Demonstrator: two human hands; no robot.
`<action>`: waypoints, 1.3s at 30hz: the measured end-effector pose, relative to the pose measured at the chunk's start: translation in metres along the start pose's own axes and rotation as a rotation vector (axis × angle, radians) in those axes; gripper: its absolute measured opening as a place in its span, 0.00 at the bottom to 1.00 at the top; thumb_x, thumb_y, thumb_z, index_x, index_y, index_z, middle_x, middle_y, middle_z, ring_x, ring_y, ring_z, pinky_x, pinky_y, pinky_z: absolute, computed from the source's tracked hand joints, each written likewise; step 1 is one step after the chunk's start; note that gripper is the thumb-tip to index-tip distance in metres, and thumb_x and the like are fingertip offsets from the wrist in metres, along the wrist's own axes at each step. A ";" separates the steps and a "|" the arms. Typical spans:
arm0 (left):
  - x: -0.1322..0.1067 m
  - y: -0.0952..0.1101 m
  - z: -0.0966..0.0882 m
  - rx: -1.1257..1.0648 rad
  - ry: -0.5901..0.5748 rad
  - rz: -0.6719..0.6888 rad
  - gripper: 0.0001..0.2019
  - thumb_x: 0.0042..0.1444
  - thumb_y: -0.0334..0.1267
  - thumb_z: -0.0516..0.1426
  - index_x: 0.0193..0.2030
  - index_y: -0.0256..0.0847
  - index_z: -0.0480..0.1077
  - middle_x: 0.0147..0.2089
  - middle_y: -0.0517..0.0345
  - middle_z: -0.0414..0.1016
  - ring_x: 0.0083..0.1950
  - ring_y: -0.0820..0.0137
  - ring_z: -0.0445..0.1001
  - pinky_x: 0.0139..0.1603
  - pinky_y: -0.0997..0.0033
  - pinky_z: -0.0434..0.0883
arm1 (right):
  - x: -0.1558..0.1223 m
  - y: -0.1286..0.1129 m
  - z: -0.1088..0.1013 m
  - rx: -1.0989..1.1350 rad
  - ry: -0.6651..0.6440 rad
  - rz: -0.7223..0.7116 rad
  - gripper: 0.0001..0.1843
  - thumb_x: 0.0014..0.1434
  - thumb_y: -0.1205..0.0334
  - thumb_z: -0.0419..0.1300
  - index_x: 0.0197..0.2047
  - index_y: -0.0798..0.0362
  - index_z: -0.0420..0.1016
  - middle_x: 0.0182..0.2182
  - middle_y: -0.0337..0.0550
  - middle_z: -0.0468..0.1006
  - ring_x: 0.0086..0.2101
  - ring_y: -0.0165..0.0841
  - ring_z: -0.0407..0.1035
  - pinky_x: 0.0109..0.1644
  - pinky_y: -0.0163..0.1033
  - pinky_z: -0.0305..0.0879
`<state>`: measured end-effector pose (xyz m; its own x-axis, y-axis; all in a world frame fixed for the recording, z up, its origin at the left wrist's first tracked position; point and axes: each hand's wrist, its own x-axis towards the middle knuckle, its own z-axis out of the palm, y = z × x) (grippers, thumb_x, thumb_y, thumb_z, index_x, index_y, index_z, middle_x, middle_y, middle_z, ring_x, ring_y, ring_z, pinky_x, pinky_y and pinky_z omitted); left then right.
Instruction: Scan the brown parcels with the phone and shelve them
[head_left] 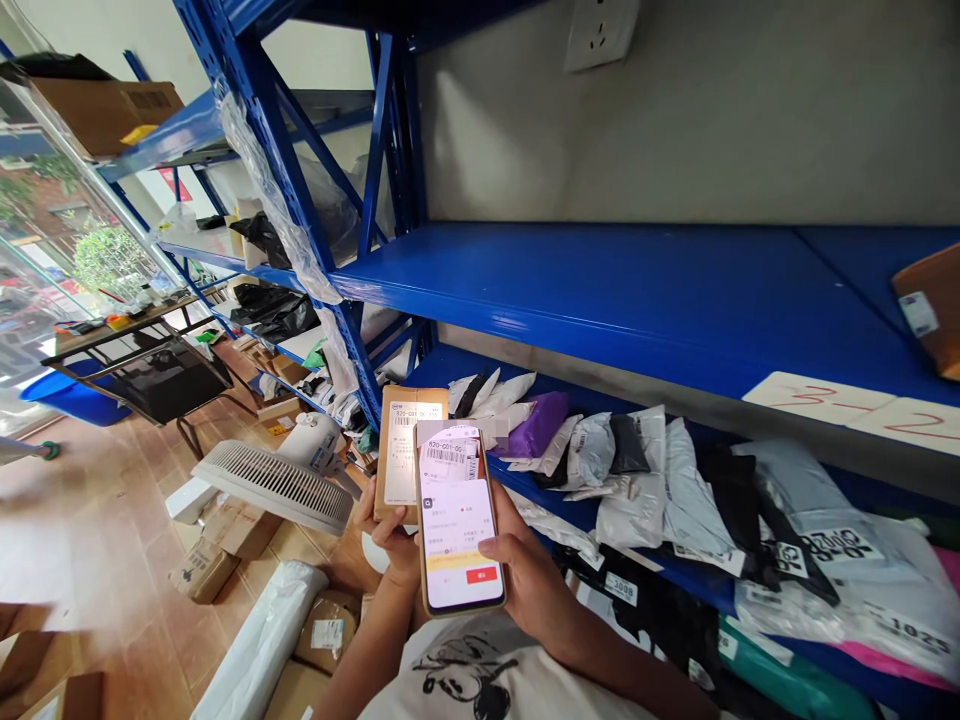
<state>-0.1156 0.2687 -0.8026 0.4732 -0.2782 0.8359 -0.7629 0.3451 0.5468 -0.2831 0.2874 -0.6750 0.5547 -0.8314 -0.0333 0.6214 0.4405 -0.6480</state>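
Observation:
My left hand (pixel 394 535) is closed around the lower end of a small brown cardboard box (pixel 390 480), which has a white barcode label (pixel 409 412) facing up. Overlapping the box's right side is a smartphone (pixel 459 530), gripped in my right hand (pixel 517 560). Its lit screen shows a barcode picture at the top and a white panel with a red button below. My right thumb lies over the screen's right edge. The phone covers part of the box and its label.
Blue metal shelving (pixel 570 280) spans the front, its lower shelf lined with bagged parcels (pixel 637 460). A white fan (pixel 277 485) stands to the left. Cardboard boxes (pixel 236 525) and a long white package (pixel 262 640) lie on the floor; a black chair (pixel 176 370) is farther back.

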 end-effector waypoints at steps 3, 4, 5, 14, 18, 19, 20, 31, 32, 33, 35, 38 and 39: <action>0.011 0.013 0.003 -0.059 0.056 0.147 0.13 0.60 0.50 0.58 0.41 0.48 0.59 0.59 0.55 0.61 0.59 0.59 0.68 0.55 0.52 0.72 | -0.001 -0.001 -0.001 0.015 0.004 -0.007 0.40 0.45 0.64 0.62 0.63 0.44 0.58 0.54 0.46 0.78 0.49 0.49 0.74 0.51 0.52 0.71; 0.014 0.016 0.003 -0.056 0.061 0.164 0.13 0.60 0.48 0.58 0.42 0.48 0.59 0.59 0.55 0.61 0.60 0.60 0.68 0.55 0.53 0.72 | -0.001 -0.002 -0.002 0.021 0.016 -0.015 0.40 0.45 0.64 0.62 0.63 0.45 0.58 0.53 0.46 0.78 0.50 0.49 0.74 0.52 0.53 0.71; 0.016 0.019 0.004 -0.049 0.068 0.177 0.14 0.59 0.47 0.59 0.43 0.48 0.58 0.59 0.54 0.61 0.59 0.61 0.68 0.55 0.53 0.72 | -0.001 -0.003 -0.002 0.027 0.032 -0.026 0.40 0.45 0.64 0.63 0.62 0.45 0.58 0.53 0.45 0.79 0.51 0.49 0.73 0.53 0.53 0.70; 0.007 0.006 0.003 0.008 0.034 0.162 0.29 0.44 0.47 0.70 0.41 0.47 0.53 0.62 0.50 0.56 0.63 0.54 0.66 0.57 0.44 0.70 | 0.000 -0.012 -0.012 0.030 0.163 -0.117 0.36 0.48 0.64 0.64 0.61 0.43 0.61 0.53 0.41 0.79 0.53 0.44 0.72 0.51 0.45 0.71; 0.006 0.005 0.004 0.024 0.040 0.163 0.29 0.43 0.47 0.70 0.40 0.46 0.53 0.60 0.52 0.58 0.61 0.56 0.67 0.54 0.47 0.72 | -0.001 -0.011 -0.014 0.015 0.159 -0.105 0.37 0.48 0.64 0.63 0.62 0.43 0.60 0.52 0.42 0.80 0.52 0.47 0.72 0.54 0.50 0.69; 0.006 0.005 0.005 0.032 0.037 0.164 0.29 0.44 0.47 0.70 0.40 0.46 0.53 0.60 0.51 0.58 0.61 0.56 0.67 0.54 0.48 0.73 | -0.002 -0.010 -0.014 0.008 0.152 -0.106 0.37 0.49 0.64 0.63 0.62 0.43 0.60 0.52 0.42 0.79 0.52 0.47 0.73 0.53 0.50 0.69; 0.007 0.006 0.005 0.036 0.035 0.166 0.29 0.44 0.47 0.70 0.41 0.46 0.54 0.60 0.51 0.58 0.61 0.55 0.67 0.54 0.48 0.73 | -0.002 -0.009 -0.015 0.001 0.144 -0.112 0.36 0.49 0.64 0.63 0.62 0.43 0.60 0.53 0.43 0.79 0.52 0.47 0.73 0.53 0.49 0.69; 0.010 0.006 0.003 -0.005 0.019 0.176 0.32 0.43 0.44 0.71 0.43 0.48 0.52 0.61 0.52 0.56 0.63 0.57 0.66 0.58 0.47 0.69 | 0.001 -0.009 -0.013 -0.162 -0.032 -0.199 0.45 0.47 0.66 0.70 0.65 0.43 0.54 0.59 0.47 0.72 0.58 0.47 0.67 0.58 0.51 0.65; 0.010 0.006 0.003 -0.007 0.018 0.172 0.32 0.42 0.45 0.72 0.43 0.48 0.53 0.61 0.52 0.56 0.63 0.57 0.65 0.59 0.47 0.69 | 0.002 -0.008 -0.014 -0.197 -0.032 -0.208 0.48 0.47 0.66 0.71 0.66 0.43 0.52 0.59 0.49 0.71 0.57 0.47 0.67 0.58 0.52 0.65; 0.010 0.007 0.002 -0.014 0.019 0.172 0.32 0.42 0.45 0.72 0.43 0.48 0.53 0.61 0.52 0.56 0.63 0.57 0.65 0.59 0.47 0.69 | 0.002 -0.007 -0.014 -0.224 -0.027 -0.209 0.49 0.47 0.66 0.72 0.66 0.44 0.50 0.60 0.50 0.71 0.57 0.47 0.67 0.58 0.53 0.65; 0.010 0.007 0.003 -0.034 0.026 0.181 0.32 0.41 0.44 0.72 0.44 0.48 0.54 0.61 0.52 0.56 0.63 0.57 0.65 0.59 0.48 0.68 | 0.003 -0.004 -0.016 -0.245 -0.031 -0.190 0.50 0.47 0.66 0.72 0.66 0.45 0.49 0.59 0.51 0.70 0.55 0.47 0.68 0.56 0.52 0.66; 0.011 0.008 0.004 -0.073 0.040 0.198 0.29 0.44 0.43 0.71 0.44 0.48 0.56 0.61 0.53 0.57 0.62 0.58 0.65 0.57 0.50 0.68 | 0.004 -0.002 -0.015 -0.214 -0.113 -0.165 0.52 0.44 0.65 0.74 0.65 0.46 0.48 0.58 0.53 0.71 0.54 0.48 0.69 0.53 0.52 0.68; 0.012 0.009 0.005 -0.082 0.036 0.195 0.26 0.48 0.43 0.69 0.44 0.47 0.56 0.61 0.53 0.56 0.62 0.57 0.65 0.57 0.50 0.68 | 0.004 -0.003 -0.014 -0.205 -0.144 -0.161 0.52 0.43 0.64 0.74 0.65 0.46 0.49 0.57 0.54 0.71 0.54 0.49 0.69 0.53 0.52 0.68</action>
<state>-0.1192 0.2641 -0.7882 0.3370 -0.1676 0.9265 -0.8036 0.4615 0.3758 -0.2899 0.2781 -0.6839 0.5399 -0.8219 0.1816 0.5913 0.2168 -0.7768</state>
